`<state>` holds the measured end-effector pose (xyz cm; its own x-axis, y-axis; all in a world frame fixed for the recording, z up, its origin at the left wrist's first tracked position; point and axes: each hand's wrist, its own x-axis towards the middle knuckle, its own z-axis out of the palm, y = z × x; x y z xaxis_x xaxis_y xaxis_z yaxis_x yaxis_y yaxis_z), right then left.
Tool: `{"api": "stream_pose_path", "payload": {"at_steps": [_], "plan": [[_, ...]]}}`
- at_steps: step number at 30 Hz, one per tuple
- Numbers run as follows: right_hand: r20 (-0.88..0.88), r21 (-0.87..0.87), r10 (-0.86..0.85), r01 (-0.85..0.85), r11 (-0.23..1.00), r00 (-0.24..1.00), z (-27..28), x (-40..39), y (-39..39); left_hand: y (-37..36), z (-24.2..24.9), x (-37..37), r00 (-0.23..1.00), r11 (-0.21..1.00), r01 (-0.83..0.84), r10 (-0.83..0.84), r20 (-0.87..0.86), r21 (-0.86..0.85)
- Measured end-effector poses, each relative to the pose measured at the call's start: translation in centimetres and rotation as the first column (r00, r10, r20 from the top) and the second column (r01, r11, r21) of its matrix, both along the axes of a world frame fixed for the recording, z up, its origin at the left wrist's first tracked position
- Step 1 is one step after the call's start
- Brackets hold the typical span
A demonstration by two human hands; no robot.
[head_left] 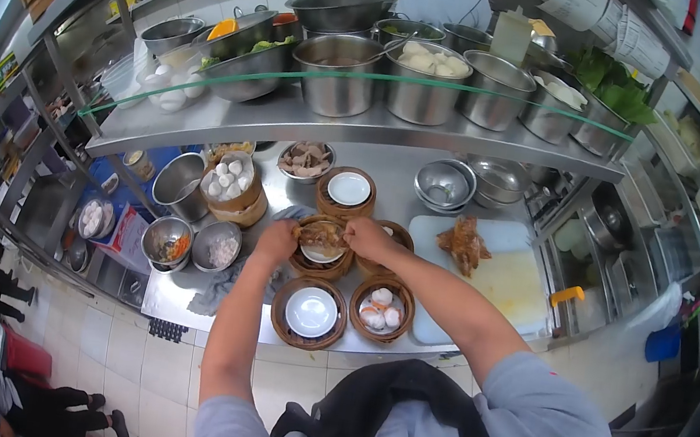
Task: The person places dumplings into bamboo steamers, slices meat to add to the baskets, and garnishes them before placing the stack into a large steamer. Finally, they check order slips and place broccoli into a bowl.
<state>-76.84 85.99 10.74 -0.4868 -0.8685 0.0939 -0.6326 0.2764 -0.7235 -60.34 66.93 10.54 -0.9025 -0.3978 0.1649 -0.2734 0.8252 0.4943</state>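
Note:
My left hand [278, 240] and my right hand [367, 240] are closed, each pinching one side of a brown, crinkled piece of food [323, 234]. The piece is stretched between them over a small white dish [321, 255] inside a bamboo steamer [320, 274]. In front of it stands another steamer [276, 322] with a bare white plate [311, 312]. Behind is a steamer [347, 207] with a white plate [349, 188]. To the right, one steamer [355, 329] holds white buns [380, 309]; my right forearm partly hides another [405, 238].
A white cutting board [497, 313] at right carries more brown crinkled food [464, 244] and a yellow-handled tool [567, 296]. Metal bowls [216, 245] of ingredients stand at left. Above the back of the counter runs a steel shelf [361, 136] with pots and a glass edge.

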Motion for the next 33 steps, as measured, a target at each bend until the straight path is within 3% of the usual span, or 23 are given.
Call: {"api": "stream_pose_path", "payload": {"at_steps": [3,8,10,11,14,15,20,23,26,28,30,32,33], "plan": [[-0.131,-0.036,0.012,-0.017,0.999,0.991,-1.3,-0.4,-0.2,1.3,-0.3,-0.5,0.998,0.995,-0.014,0.021,0.065,-0.096],[-0.095,-0.015,-0.02,0.018,1.0,0.995,-0.4,-1.0,-0.5,0.0,0.8,0.2,0.997,0.995,-0.079,0.078,-0.023,-0.058],[-0.088,-0.055,-0.018,0.013,0.998,0.996,-0.9,-1.2,-0.9,-2.2,-1.1,0.3,0.991,0.992,-0.078,0.066,-0.117,-0.1],[-0.18,-0.09,0.027,-0.044,0.995,0.983,-1.9,-1.7,-1.4,-1.8,-0.2,0.2,0.989,0.994,-0.09,0.082,-0.121,-0.061],[-0.01,0.061,0.0,0.001,0.998,1.0,2.8,-0.4,-0.5,-1.3,0.9,0.8,0.974,0.99,-0.137,0.13,-0.186,-0.027],[-0.156,-0.024,0.034,-0.038,0.999,0.987,2.2,-0.8,-0.7,-0.7,1.2,1.1,0.976,0.99,-0.143,0.138,-0.169,-0.019],[-0.131,-0.033,0.003,-0.007,0.999,0.991,3.4,-0.9,-0.7,0.0,3.5,1.6,0.942,0.974,-0.169,0.205,-0.265,0.154],[-0.105,-0.083,-0.001,-0.008,0.997,0.994,3.5,-1.0,-0.6,0.1,4.9,1.3,0.937,0.945,-0.199,0.26,-0.233,0.258],[-0.071,-0.075,-0.005,0.0,0.997,0.997,4.3,-0.9,-0.5,0.6,6.7,1.2,0.92,0.971,-0.205,0.235,-0.314,0.126],[0.042,-0.122,0.001,0.004,0.992,0.999,4.6,-1.1,-0.4,0.6,8.2,1.3,0.911,0.977,-0.165,0.203,-0.36,0.135],[0.042,-0.186,0.032,-0.024,0.982,0.999,4.5,-1.7,-0.8,0.9,9.6,1.1,0.899,0.982,-0.123,0.172,-0.403,0.146],[0.041,-0.25,0.062,-0.05,0.967,0.997,5.4,-1.5,-0.7,1.5,11.1,0.5,0.9,0.949,-0.031,0.163,-0.404,0.313],[0.231,-0.246,0.058,0.0,0.969,0.971,6.5,-0.9,-0.4,2.2,11.8,0.1,0.901,0.951,-0.03,0.159,-0.404,0.309]]}}
